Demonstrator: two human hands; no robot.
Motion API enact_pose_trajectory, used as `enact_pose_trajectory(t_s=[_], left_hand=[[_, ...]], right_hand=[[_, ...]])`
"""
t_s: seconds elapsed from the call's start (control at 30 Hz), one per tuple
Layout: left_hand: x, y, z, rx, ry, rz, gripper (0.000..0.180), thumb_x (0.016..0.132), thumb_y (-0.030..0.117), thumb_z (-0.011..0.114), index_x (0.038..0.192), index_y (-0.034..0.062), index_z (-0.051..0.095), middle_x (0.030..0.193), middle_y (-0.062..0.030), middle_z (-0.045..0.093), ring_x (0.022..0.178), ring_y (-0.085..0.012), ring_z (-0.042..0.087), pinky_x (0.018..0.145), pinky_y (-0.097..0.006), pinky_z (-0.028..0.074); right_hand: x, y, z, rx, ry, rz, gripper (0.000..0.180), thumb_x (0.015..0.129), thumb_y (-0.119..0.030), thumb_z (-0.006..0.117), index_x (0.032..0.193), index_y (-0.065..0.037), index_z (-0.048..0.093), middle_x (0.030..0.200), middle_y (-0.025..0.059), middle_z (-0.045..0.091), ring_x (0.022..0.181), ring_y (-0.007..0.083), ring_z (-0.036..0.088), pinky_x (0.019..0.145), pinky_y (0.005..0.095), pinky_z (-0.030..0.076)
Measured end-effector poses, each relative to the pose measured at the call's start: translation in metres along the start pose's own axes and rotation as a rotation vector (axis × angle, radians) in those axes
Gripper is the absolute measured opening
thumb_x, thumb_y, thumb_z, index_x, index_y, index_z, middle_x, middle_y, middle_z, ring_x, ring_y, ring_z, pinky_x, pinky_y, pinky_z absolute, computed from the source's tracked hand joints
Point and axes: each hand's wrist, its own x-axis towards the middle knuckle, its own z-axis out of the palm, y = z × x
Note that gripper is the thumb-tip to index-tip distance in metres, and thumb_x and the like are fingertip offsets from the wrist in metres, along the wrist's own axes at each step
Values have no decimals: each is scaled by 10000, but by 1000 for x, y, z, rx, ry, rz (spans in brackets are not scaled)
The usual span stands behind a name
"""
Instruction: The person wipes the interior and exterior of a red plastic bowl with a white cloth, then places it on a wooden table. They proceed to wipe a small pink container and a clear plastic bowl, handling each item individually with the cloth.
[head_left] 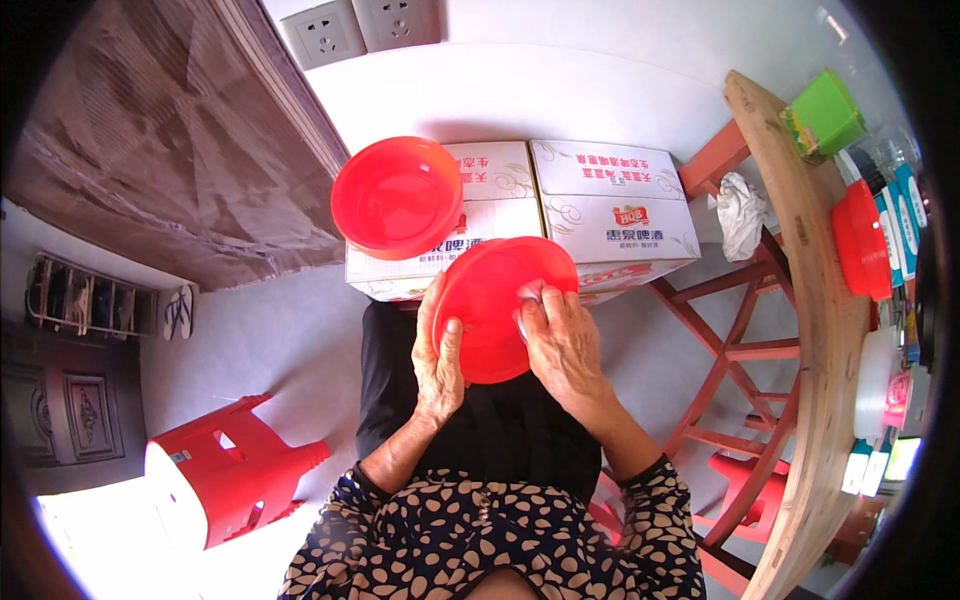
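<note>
A round red plastic bowl (pixel 480 310) is tilted in front of me above my lap, its inside facing up. My left hand (pixel 438 365) grips its left rim, with the thumb over the edge and the fingers behind. Inside the bowl, toward its right side, my right hand (pixel 560 335) is closed on a small pale cloth (pixel 527 297). Most of that cloth is hidden under the fingers. Another red plastic bowl (pixel 395 195) stands on the left cardboard box, beyond the one in my hand.
Two white printed cardboard boxes (pixel 615 215) sit side by side against the wall. At the right, a wooden table (pixel 815 380) holds a green container (pixel 828 112) and a red basin (pixel 860 240). A crumpled white cloth (pixel 740 215) hangs near its legs. A red stool (pixel 230 460) lies tipped on the floor at left.
</note>
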Motion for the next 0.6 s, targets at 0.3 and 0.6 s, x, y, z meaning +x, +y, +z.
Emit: enact_pose_trajectory(t_s=[0.3, 0.6], left_hand=[[3, -2, -3, 2, -56, 6, 509, 996, 239, 443, 1428, 6, 308, 1425, -143, 391, 1308, -217, 366, 1090, -353, 275], [7, 10, -7, 26, 7, 22, 505, 1002, 291, 414, 1408, 0, 342, 1378, -132, 439, 1276, -218, 391, 1078, -348, 281]], right_hand=[[-12, -36, 10, 716, -156, -65, 196, 805, -97, 596, 968, 9, 572, 1011, 122, 536, 820, 294, 542, 749, 363, 490], [-1, -33, -12, 819, -144, -279, 313, 750, -56, 658, 1038, -26, 537, 1068, 131, 519, 919, 299, 535, 782, 378, 476]])
